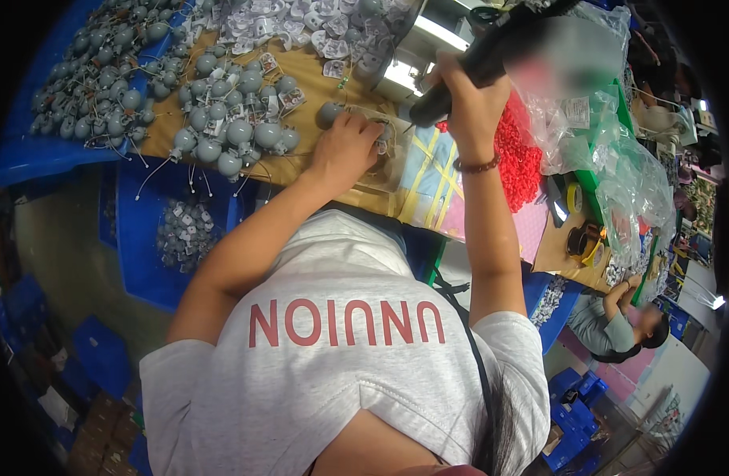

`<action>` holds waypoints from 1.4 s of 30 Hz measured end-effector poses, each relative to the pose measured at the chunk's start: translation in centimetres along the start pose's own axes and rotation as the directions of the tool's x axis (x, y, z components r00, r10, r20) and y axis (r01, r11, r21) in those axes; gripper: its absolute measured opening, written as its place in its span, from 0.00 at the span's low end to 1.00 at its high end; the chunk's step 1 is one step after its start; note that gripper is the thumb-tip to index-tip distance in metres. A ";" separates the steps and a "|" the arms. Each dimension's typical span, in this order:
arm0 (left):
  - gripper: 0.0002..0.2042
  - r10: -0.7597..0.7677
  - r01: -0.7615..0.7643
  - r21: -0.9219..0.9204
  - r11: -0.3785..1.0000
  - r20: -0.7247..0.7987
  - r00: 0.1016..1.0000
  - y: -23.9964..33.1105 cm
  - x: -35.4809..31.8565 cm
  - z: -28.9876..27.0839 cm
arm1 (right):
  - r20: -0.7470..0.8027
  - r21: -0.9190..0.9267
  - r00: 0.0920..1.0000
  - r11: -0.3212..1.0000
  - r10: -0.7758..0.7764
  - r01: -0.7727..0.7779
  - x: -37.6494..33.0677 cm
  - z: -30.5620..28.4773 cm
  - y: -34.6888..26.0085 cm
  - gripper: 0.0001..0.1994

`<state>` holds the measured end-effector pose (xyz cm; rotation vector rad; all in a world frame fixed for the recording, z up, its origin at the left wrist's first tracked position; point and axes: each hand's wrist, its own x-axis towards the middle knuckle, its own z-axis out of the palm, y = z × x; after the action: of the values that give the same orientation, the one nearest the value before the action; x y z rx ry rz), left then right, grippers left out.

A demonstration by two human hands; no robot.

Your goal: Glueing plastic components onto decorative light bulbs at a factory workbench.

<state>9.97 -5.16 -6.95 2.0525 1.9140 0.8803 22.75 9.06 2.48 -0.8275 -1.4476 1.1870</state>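
Black tool [491,59] is filling the clenched right grip [474,107]; left of it, left grip [350,144] is touching a grey part [385,133], pinch unclear.

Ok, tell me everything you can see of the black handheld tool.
The black handheld tool is a long, dark, smooth-looking body, perhaps plastic, narrowing to a thin tip at its lower-left end. The right hand grips it near that narrow end, fingers wrapped around it. It slants in the picture, tip toward the lower left, upper end running to the top edge. The tip appears apart from the left hand. Whether it is running cannot be told.
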 end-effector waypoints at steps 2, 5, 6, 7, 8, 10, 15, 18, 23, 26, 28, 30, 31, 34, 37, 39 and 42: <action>0.16 0.019 -0.019 0.006 1.000 0.016 1.000 -0.2 0.1 0.0 | 0.012 0.057 0.997 0.995 0.079 -0.080 -1.9 0.6 -0.5 0.10; 0.19 0.007 -0.006 -0.019 1.000 0.030 1.000 -0.3 -0.1 0.3 | 0.061 0.083 0.995 0.993 0.080 -0.085 -3.9 1.3 -1.2 0.04; 0.19 -0.003 0.004 -0.019 1.000 0.038 0.999 -0.3 -0.1 0.3 | 0.070 0.089 0.996 0.994 0.057 -0.063 -4.1 1.3 -0.9 0.04; 0.19 -0.013 0.014 -0.019 1.000 0.047 0.999 -0.2 -0.1 0.2 | 0.080 0.094 0.996 0.995 0.035 -0.042 -4.4 1.3 -0.5 0.04; 0.19 -0.024 0.025 -0.020 0.999 0.055 0.998 -0.1 0.0 0.1 | 0.091 0.099 0.996 0.995 0.012 -0.021 -4.6 1.3 -0.2 0.04; 0.19 -0.023 0.024 -0.030 0.999 0.050 0.998 0.0 0.1 0.1 | 0.055 0.077 0.998 0.997 -0.020 0.016 -4.8 1.4 0.4 0.05; 0.18 -0.021 0.022 -0.048 0.999 0.027 0.999 -0.2 0.1 0.1 | 0.097 0.023 0.993 0.998 -0.066 0.064 -5.1 1.5 0.3 0.07; 0.17 -0.010 0.011 -0.078 0.997 0.013 1.000 -0.4 0.2 0.1 | 0.160 -0.066 0.985 0.995 -0.060 0.071 -6.1 1.4 -0.2 0.12; 0.16 0.023 -0.026 -0.132 0.991 -0.024 0.999 -0.6 0.3 -0.2 | 0.225 0.076 0.972 0.996 -0.064 0.048 -7.8 1.1 1.8 0.17; 0.16 0.002 -0.001 -0.082 0.997 0.008 1.000 -0.6 0.3 -0.2 | 0.146 0.202 0.989 0.978 0.014 -0.044 -8.4 1.8 1.8 0.10; 0.16 0.004 -0.003 -0.094 0.996 0.002 1.000 -0.8 0.2 0.1 | 0.155 0.165 0.988 0.985 0.016 -0.042 -8.6 1.9 1.9 0.09; 0.16 0.005 -0.005 -0.102 0.995 0.001 1.000 -0.8 0.2 0.1 | 0.180 0.116 0.984 0.993 0.007 -0.028 -8.6 1.8 2.0 0.09; 0.16 0.004 -0.004 -0.105 0.994 0.001 1.000 -0.8 0.2 0.0 | 0.202 0.084 0.979 0.996 -0.002 -0.015 -8.6 1.7 2.0 0.09; 0.16 -0.023 0.026 -0.094 0.995 0.039 0.999 -0.6 0.3 -0.1 | 0.185 0.019 0.982 1.000 -0.023 0.020 -8.5 1.8 2.0 0.09; 0.16 -0.036 0.042 -0.095 0.995 0.061 0.997 -0.5 0.1 -0.3 | 0.149 -0.023 0.988 0.999 -0.042 0.046 -8.5 2.2 1.6 0.11; 0.16 -0.049 0.055 -0.109 0.993 0.060 0.997 -0.5 0.1 -0.3 | 0.196 -0.134 0.977 0.985 -0.084 0.112 -7.9 2.2 0.4 0.12; 0.16 -0.071 0.078 -0.132 0.988 0.053 0.996 -0.4 0.2 -0.4 | 0.144 -0.030 0.988 0.998 0.050 -0.046 -7.4 2.4 -0.7 0.11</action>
<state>9.39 -5.00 -6.76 1.8958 1.8401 0.9070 22.17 1.37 1.05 -0.8126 -1.5719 1.2886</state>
